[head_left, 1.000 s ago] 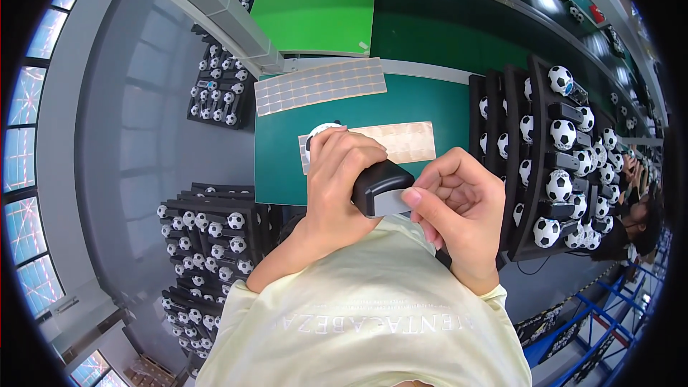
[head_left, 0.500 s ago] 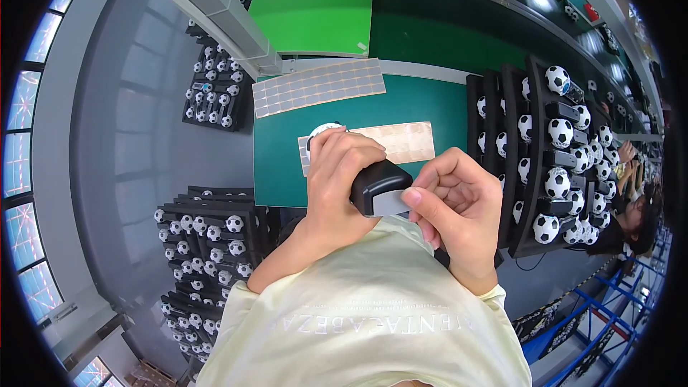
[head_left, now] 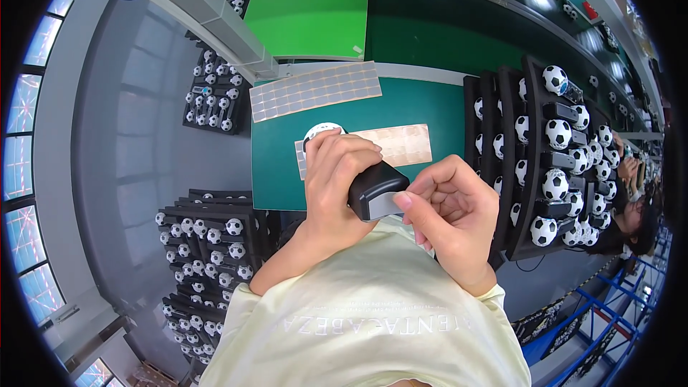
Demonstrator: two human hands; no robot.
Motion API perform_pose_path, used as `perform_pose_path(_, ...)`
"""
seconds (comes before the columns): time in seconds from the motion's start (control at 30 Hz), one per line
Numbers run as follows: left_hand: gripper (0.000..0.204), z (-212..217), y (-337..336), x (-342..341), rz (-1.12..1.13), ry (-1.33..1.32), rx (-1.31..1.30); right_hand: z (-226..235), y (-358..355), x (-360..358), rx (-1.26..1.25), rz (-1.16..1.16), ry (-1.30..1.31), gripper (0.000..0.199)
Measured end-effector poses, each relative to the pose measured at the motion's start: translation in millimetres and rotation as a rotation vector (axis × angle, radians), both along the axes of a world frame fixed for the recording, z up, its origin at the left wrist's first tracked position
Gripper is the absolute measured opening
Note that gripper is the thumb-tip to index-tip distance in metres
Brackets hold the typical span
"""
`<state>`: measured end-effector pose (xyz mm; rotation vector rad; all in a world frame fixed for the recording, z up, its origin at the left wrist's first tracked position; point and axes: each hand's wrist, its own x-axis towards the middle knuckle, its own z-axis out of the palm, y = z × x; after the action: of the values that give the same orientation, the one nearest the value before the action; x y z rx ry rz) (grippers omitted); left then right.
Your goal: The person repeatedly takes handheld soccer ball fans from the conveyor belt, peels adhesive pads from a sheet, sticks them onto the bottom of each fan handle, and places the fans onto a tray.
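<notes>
Gripping a black casing (head_left: 378,178) in the left hand (head_left: 333,175), at about the middle of the near edge of the bench (head_left: 287,190). Left fingers clamped around the casing, knuckles uppermost. Across the casing's end face, turned toward the body, a flat grey label (head_left: 382,206). Just beside, on the side of the bench's right edge, the right hand (head_left: 453,221), with its thumb tip touching the label's right end and the other fingers curled inward. Cannot tell about a pinch behind that thumb. Past the left knuckles, toward the far edge, a white ball (head_left: 321,130), mostly hidden; cannot tell about any join between ball and casing.

Near the bench's far-left corner, slanting beside the far edge, a sheet of silver labels (head_left: 315,92) in rows. At mid-bench, partly covered by hand and ball, a second sheet (head_left: 410,145), bare beige to the right and silver at the left end. Beyond the far edge, a bright green panel (head_left: 308,11). Along the right edge, upright black trays (head_left: 508,93) of football-topped pieces (head_left: 558,134). Off the near-left corner, stacked racks (head_left: 214,232) of similar pieces. Far to the right, beyond the trays, part of another person (head_left: 631,170).
</notes>
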<state>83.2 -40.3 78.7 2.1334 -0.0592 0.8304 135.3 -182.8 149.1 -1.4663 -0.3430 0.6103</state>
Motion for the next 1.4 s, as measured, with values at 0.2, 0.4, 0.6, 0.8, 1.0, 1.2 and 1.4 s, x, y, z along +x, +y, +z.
perform_pose_path(0.2, 0.040, -3, -4, 6, 0.001, -0.022, 0.008, -10, 0, 2, -0.014, -0.051, -0.183, 0.015)
perform_pose_path(0.4, 0.034, -6, -11, 9, -0.084, 0.078, -0.257, -23, -3, 20, 0.018, 0.052, -0.036, 0.012)
perform_pose_path(0.6, 0.041, -24, -14, 13, -0.244, 0.358, -0.726, -45, -12, 22, 0.015, -0.039, 0.198, 0.017)
perform_pose_path(0.8, 0.054, -59, -24, 30, -0.252, 0.364, 0.150, -98, -35, 31, -0.041, 0.044, 0.434, 0.024)
perform_pose_path(1.0, 0.070, -71, -24, 53, -0.256, 0.474, 0.545, -194, -46, 63, -0.012, 0.026, 0.729, 0.026)
perform_pose_path(1.2, 0.068, -125, 31, 2, -0.056, 0.772, 0.511, -259, 1, 203, -0.380, -0.559, 0.080, 0.042)
perform_pose_path(1.4, 0.058, -136, 50, -42, -0.037, 0.912, 0.447, -323, 6, 311, -0.717, -0.950, -0.337, 0.053)
